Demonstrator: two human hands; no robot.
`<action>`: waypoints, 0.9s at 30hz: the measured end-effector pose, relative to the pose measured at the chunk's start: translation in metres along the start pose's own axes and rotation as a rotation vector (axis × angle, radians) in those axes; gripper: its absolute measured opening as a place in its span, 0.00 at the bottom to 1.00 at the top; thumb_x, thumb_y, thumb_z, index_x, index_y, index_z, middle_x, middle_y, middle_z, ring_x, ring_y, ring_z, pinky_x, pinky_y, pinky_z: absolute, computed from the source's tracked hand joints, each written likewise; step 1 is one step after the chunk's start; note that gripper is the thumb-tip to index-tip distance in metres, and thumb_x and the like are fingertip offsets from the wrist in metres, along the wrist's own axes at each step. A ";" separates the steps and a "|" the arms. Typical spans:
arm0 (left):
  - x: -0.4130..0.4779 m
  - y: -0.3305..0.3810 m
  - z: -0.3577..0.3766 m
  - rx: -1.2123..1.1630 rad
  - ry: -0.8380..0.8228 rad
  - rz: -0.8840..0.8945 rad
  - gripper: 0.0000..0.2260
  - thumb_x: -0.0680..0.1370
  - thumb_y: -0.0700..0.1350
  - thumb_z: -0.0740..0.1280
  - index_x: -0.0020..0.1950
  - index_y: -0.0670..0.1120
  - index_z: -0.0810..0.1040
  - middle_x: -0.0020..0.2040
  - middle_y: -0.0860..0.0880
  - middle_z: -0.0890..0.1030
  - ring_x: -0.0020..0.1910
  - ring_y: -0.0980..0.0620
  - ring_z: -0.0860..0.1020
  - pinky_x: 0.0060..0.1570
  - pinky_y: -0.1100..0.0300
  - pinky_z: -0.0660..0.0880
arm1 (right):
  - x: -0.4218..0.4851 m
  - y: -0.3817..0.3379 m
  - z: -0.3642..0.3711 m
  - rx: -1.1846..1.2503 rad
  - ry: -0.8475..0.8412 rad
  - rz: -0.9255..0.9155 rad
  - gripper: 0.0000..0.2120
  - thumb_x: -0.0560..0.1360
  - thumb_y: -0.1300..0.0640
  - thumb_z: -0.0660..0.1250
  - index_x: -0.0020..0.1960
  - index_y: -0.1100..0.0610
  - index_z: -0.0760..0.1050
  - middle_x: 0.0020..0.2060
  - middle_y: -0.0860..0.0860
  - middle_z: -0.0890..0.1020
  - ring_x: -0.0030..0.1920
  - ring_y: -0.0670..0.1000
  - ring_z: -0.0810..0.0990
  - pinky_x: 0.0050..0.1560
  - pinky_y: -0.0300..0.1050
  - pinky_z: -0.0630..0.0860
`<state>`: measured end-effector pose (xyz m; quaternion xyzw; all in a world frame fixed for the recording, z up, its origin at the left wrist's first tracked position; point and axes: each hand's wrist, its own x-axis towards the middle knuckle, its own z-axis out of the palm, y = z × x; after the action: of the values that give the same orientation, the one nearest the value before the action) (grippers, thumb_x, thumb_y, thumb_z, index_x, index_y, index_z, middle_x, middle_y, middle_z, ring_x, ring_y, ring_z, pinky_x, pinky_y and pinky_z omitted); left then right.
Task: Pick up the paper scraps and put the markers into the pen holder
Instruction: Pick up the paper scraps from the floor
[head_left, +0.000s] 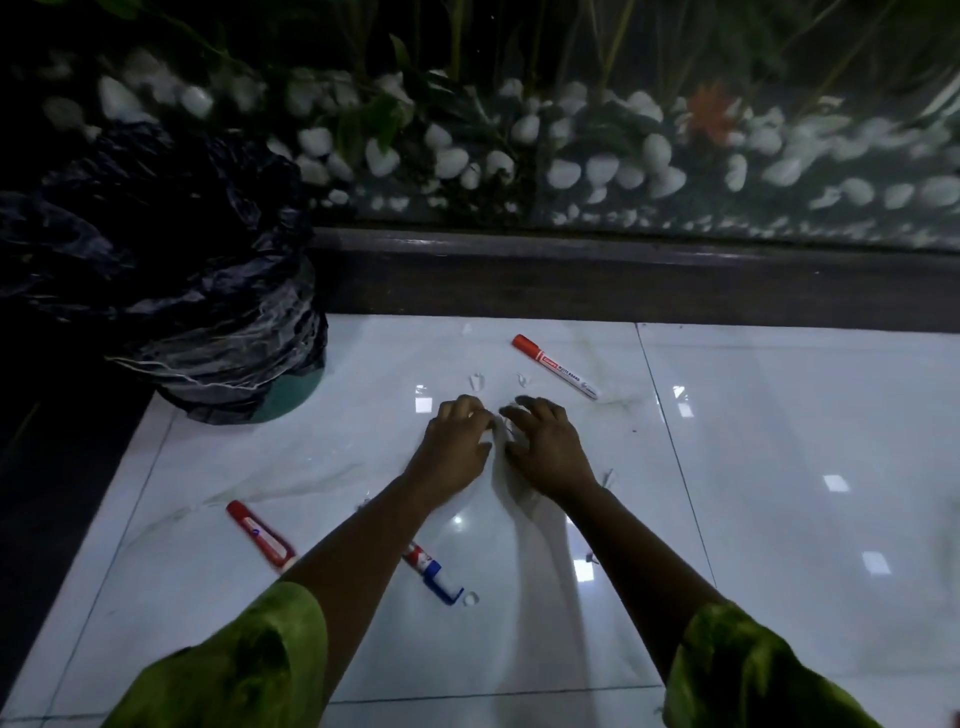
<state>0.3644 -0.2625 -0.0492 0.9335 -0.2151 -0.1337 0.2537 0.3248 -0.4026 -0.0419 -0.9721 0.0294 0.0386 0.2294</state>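
I had both hands down on the white tiled floor (779, 467), to the right of the bin (208, 312) with its black bag and nearer to me than it. The left hand (457, 441) and the right hand (545, 447) lay side by side, almost touching, palms down, fingers bent with their tips on the tile. Some paper scraps (506, 427) showed white in the gap between them. I could not tell whether either hand actually pinched a piece, as the view was dim and blurred there. Two loose scraps (477, 382) lay just beyond the fingertips, also right of the bin and about level with its foot.

Three markers lay flat on the floor. The far red marker (556, 366) was slanted, further right of the bin than the hands, and apart from my right hand. The near red marker (260, 532) lay in front of the bin, towards me, left of my left forearm. The blue marker (434, 574) lay further right of the bin, its upper end hidden under that forearm, with a small scrap (470, 598) just beside its cap.
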 end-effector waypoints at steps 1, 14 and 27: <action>0.001 -0.001 0.000 -0.022 0.016 -0.007 0.14 0.78 0.45 0.63 0.63 0.43 0.74 0.66 0.45 0.72 0.65 0.46 0.68 0.64 0.58 0.68 | 0.001 0.002 0.004 -0.038 -0.015 -0.021 0.18 0.74 0.58 0.61 0.63 0.60 0.74 0.65 0.59 0.74 0.66 0.62 0.69 0.63 0.54 0.68; -0.013 0.008 0.025 -0.217 0.010 -0.022 0.20 0.80 0.39 0.57 0.72 0.40 0.62 0.77 0.44 0.58 0.77 0.48 0.52 0.74 0.56 0.46 | -0.066 0.046 0.009 0.204 0.285 0.275 0.31 0.67 0.38 0.56 0.60 0.58 0.76 0.59 0.58 0.77 0.62 0.59 0.72 0.64 0.52 0.66; -0.070 0.028 0.053 -0.153 0.115 0.058 0.11 0.74 0.35 0.64 0.57 0.40 0.76 0.59 0.43 0.75 0.59 0.43 0.70 0.61 0.50 0.71 | -0.126 0.040 0.036 -0.096 0.298 -0.083 0.09 0.72 0.54 0.60 0.49 0.55 0.75 0.49 0.53 0.78 0.50 0.53 0.72 0.51 0.47 0.70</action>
<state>0.2749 -0.2738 -0.0684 0.9109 -0.2165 -0.0886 0.3399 0.1942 -0.4177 -0.0808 -0.9773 0.0212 -0.1142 0.1772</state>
